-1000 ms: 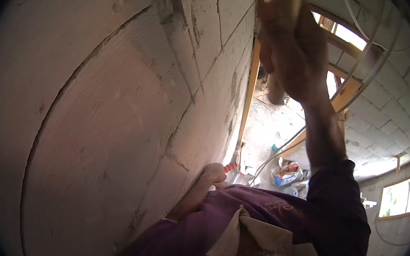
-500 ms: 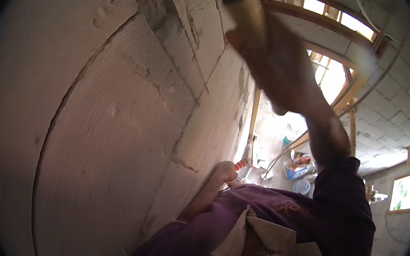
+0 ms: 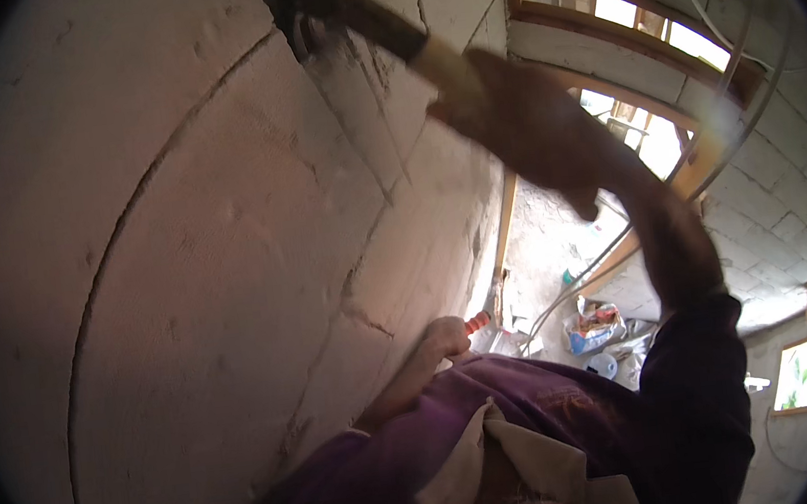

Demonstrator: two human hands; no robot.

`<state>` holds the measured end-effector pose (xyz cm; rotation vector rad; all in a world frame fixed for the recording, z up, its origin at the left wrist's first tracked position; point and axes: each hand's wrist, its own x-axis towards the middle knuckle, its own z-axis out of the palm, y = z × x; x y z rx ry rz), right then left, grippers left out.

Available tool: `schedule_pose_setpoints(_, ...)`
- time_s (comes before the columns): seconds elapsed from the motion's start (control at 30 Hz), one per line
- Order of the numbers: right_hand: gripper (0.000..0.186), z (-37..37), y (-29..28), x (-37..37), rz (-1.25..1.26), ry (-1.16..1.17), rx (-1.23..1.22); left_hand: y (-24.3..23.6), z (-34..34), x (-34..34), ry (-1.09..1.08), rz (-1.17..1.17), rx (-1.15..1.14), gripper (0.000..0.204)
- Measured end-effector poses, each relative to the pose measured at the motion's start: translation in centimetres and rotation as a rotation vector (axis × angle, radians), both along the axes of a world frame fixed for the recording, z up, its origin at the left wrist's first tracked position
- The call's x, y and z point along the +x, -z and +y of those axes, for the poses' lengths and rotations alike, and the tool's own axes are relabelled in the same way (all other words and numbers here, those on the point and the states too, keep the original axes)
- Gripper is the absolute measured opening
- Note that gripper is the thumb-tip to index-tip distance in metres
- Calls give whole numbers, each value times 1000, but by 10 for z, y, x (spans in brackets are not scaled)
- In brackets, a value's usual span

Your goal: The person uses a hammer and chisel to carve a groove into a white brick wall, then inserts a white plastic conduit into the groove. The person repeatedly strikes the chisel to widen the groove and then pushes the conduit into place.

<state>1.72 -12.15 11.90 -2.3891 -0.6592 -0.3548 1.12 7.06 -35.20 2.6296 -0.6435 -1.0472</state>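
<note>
Right hand (image 3: 533, 130) clenched around a hammer (image 3: 369, 19), its dark head now up against the chipped block wall (image 3: 190, 274) (held higher, clear of the wall, half a second ago). Left hand (image 3: 444, 336) low by the wall, fingers closed on an orange-handled tool (image 3: 477, 322).

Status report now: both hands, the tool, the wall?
Right hand gripping wooden-handled hammer, head at grey block wall. Left hand low, holding orange-handled tool.

block wall (image 3: 180, 275) left | hammer (image 3: 369, 19) against it, top | windows (image 3: 635, 21) right | floor clutter (image 3: 594, 330) below
</note>
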Motion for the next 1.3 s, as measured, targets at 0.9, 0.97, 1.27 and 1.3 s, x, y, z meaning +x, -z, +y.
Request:
schedule_pose_setpoints(0.9, 42, 25, 23, -15, 123, 98, 127, 24, 0, 3, 78, -82, 38, 71)
schedule_pose_setpoints(0.97, 43, 12, 15, -9, 131, 121, 60, 15, -3, 0, -48, -95, 43, 31)
schedule_pose_setpoints(1.27, 36, 9, -46, -38, -519, 44, 925, 34, 2, 5, -17, -69, 15, 69)
schedule_pose_setpoints(1.3, 32, 9, -39, -35, -741, 93, 736, 31, 1, 4, 6, -68, 35, 72)
